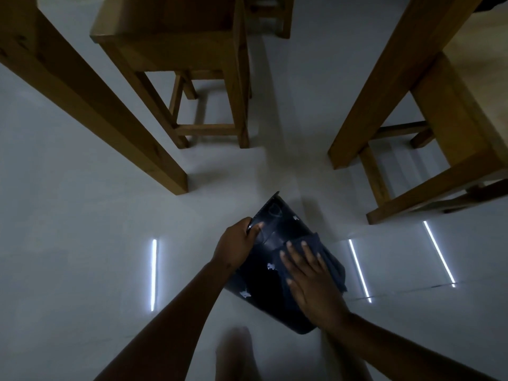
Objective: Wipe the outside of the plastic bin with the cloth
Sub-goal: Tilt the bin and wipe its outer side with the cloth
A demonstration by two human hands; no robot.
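Note:
A dark plastic bin (277,235) lies tipped on the pale floor in the lower middle of the head view, with small white specks on its side. My left hand (235,247) grips the bin's left edge near its far end. My right hand (308,273) lies flat, fingers spread, pressing a dark cloth (331,259) onto the bin's upturned side. The cloth hangs over the bin's right edge. The bin's near end is partly hidden under my right wrist.
A wooden stool (209,86) stands ahead, a thick wooden table leg (90,100) slants at the left, and more wooden furniture (428,138) stands at the right. My bare feet (236,353) show blurred at the bottom. Bright light strips reflect on the floor.

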